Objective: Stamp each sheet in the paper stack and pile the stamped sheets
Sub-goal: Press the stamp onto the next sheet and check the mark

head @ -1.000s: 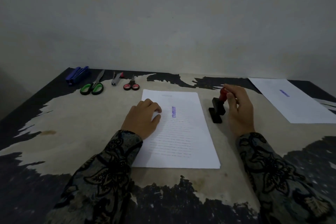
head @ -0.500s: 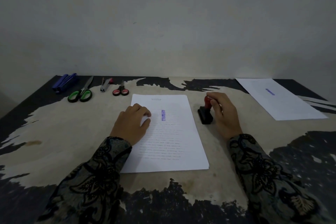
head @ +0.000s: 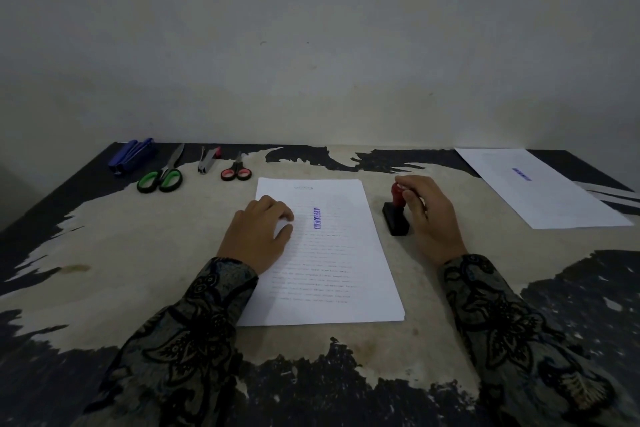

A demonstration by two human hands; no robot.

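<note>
Risking a smear on the fresh APPROVED mark (head: 316, 218) just beyond the curled left hand (head: 258, 234) resting on the paper stack (head: 332, 288); right hand (head: 429, 215) gripping the stamp (head: 396, 215) on the table beside; stamped sheet (head: 540, 187) lying well off right.

we see a matt table (head: 145, 253) with its black coating peeled rough, smooth white paper sheets (head: 346, 270), patterned cloth sleeves (head: 194, 333), and metal-bladed scissors with green plastic handles (head: 162, 177).

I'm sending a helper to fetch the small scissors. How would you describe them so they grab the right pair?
Look along the far edge of the table, left of the paper stack. Four tools lie in a row there; the small scissors are the rightmost. Their handles are red, while the larger scissors have green ones.
</note>
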